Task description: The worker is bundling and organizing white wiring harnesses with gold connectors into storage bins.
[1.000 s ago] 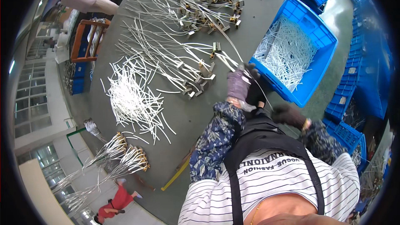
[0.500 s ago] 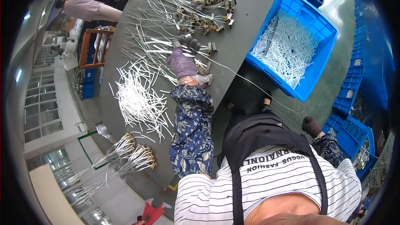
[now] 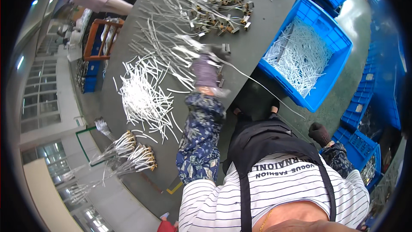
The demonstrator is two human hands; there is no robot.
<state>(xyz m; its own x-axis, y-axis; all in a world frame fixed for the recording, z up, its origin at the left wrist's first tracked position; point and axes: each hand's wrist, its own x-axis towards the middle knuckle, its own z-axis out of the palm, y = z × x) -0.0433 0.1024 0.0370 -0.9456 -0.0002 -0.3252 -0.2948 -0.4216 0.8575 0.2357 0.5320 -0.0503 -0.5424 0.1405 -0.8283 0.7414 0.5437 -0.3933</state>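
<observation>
The left hand [image 3: 206,71], in a grey-purple glove, is reaching out over the grey table [image 3: 253,47] and resting on a bunch of white cables [image 3: 180,53] whose ends carry small metal connectors; motion blur is hiding the fingers, so I cannot tell whether they are spread or pinching. One thin wire [image 3: 262,88] is running from that hand toward four o'clock, off the table edge and down across the floor. The right hand [image 3: 319,134], in a dark glove, is hanging low at the person's side at about four o'clock from the left one, well apart from the table, with its fingers curled inward and holding nothing that shows. At nine o'clock from the left hand a loose pile of white tubes [image 3: 143,96] is lying on the table. At two o'clock a blue crate [image 3: 328,30] is standing on the floor beside the table, holding more white tubes. Further cable bundles [image 3: 128,152] are lying near the table end at seven o'clock.
</observation>
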